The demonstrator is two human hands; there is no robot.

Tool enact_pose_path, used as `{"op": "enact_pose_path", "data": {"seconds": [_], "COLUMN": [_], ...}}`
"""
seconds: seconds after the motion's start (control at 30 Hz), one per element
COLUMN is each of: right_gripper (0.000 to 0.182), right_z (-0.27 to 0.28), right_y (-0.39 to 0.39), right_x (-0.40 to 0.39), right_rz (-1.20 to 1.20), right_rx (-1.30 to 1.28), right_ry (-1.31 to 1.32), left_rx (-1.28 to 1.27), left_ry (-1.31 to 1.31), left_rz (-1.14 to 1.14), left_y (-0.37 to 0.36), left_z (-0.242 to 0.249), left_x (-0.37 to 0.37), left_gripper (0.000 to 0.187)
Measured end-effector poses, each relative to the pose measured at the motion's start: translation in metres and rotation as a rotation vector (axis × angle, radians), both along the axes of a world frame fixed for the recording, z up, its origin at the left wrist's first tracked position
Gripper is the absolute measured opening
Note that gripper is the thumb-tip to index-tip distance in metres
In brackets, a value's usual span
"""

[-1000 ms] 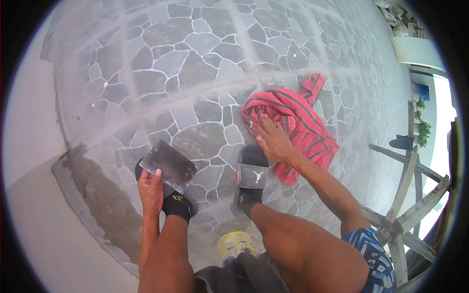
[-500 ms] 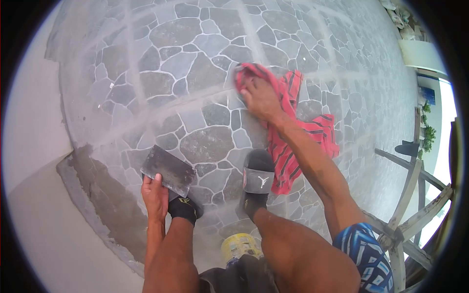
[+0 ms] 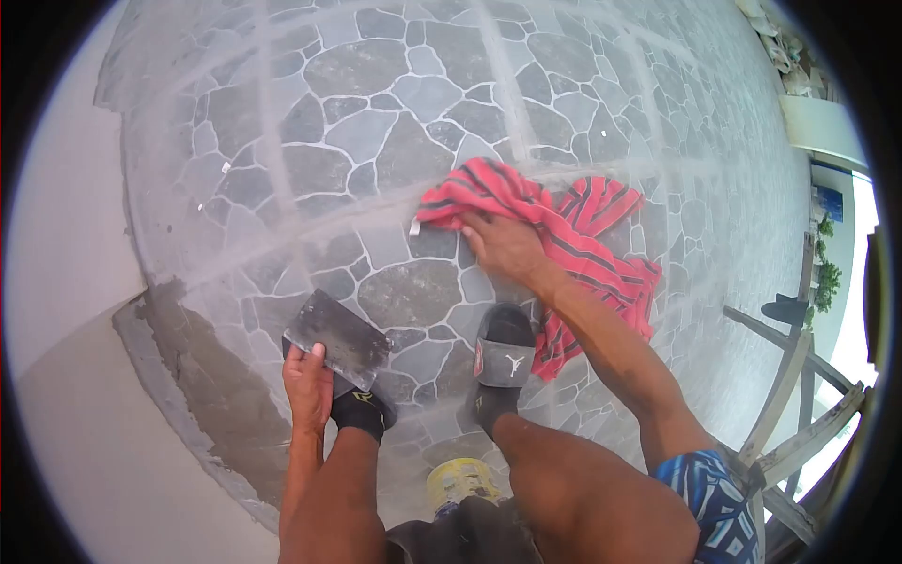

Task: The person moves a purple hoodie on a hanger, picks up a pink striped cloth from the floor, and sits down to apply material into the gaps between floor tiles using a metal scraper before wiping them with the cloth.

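My left hand [image 3: 308, 383] grips a dark, flat rectangular plate [image 3: 338, 338] by its lower left edge, with the thumb on top, above my left foot. Pale smears mark the plate's surface. My right hand [image 3: 505, 246] is closed on a red cloth with dark stripes [image 3: 587, 258], near the cloth's left part. The cloth lies spread and creased on the stone-patterned floor [image 3: 404, 291], reaching down beside my right sandal [image 3: 503, 352]. A small white tag sticks out at its left end. The fingertips of my right hand are partly hidden in the folds.
A yellow bucket [image 3: 463, 481] stands between my legs. Along the left runs a pale wall [image 3: 70, 235] with a rough brown strip [image 3: 216, 376] at its foot. Wooden beams [image 3: 785, 390] cross at the right, near a dark object [image 3: 785, 309] and green plants [image 3: 827, 282].
My right hand has moved slightly down, and the cloth's bunched upper left end now lies flatter and farther left. My left hand still holds the plate. The view has shifted slightly.
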State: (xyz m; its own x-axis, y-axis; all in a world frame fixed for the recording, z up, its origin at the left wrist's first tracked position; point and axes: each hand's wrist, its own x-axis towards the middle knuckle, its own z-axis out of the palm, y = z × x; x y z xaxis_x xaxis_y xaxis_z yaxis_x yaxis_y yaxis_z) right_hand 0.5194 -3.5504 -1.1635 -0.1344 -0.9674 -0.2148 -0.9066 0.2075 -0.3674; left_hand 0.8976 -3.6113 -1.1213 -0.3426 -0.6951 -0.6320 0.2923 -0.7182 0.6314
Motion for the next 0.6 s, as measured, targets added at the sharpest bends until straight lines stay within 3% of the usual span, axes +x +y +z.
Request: {"op": "enact_pose_path", "data": {"seconds": [0.07, 0.1, 0.13, 0.23, 0.27, 0.3, 0.37, 0.43, 0.53, 0.6], "right_gripper": [0.038, 0.038, 0.039, 0.038, 0.040, 0.042, 0.044, 0.038, 0.031, 0.031], "right_z": [0.001, -0.022, -0.027, -0.007, -0.030, -0.029, -0.009, 0.010, -0.017, -0.005], "right_y": [0.002, 0.014, 0.018, -0.014, -0.022, -0.037, -0.056, -0.056, -0.043, -0.025], "right_x": [-0.062, -0.102, -0.122, -0.101, -0.089, -0.029, 0.057, 0.099, 0.036, -0.026], "right_rz": [-0.345, -0.273, -0.325, -0.471, -0.114, -0.314, -0.092, 0.150, 0.373, -0.022], "right_rx": [-0.195, -0.267, -0.275, 0.009, 0.059, -0.284, -0.339, -0.365, -0.109, -0.233], "right_ry": [0.096, 0.375, 0.424, 0.307, 0.512, 0.342, 0.233, -0.060, -0.295, -0.064], "left_rx": [0.003, -0.005, -0.010, 0.002, 0.003, 0.002, 0.006, -0.005, 0.008, 0.010], "left_ry": [0.008, 0.019, 0.027, 0.040, 0.047, 0.052, 0.040, 0.033, 0.012, 0.024], "left_rz": [0.020, 0.035, 0.043, 0.078, 0.084, 0.079, 0.052, 0.025, -0.019, -0.030], "left_y": [0.004, 0.002, 0.001, 0.007, 0.006, 0.005, 0.004, -0.003, 0.000, -0.001], "left_z": [0.001, 0.000, -0.001, -0.003, -0.003, -0.003, -0.002, -0.002, 0.000, -0.005], "left_x": [0.003, 0.002, 0.002, 0.004, 0.003, 0.003, 0.003, -0.002, 0.002, 0.004], "left_gripper": [0.044, 0.044, 0.044, 0.043, 0.043, 0.043, 0.042, 0.041, 0.040, 0.041]}}
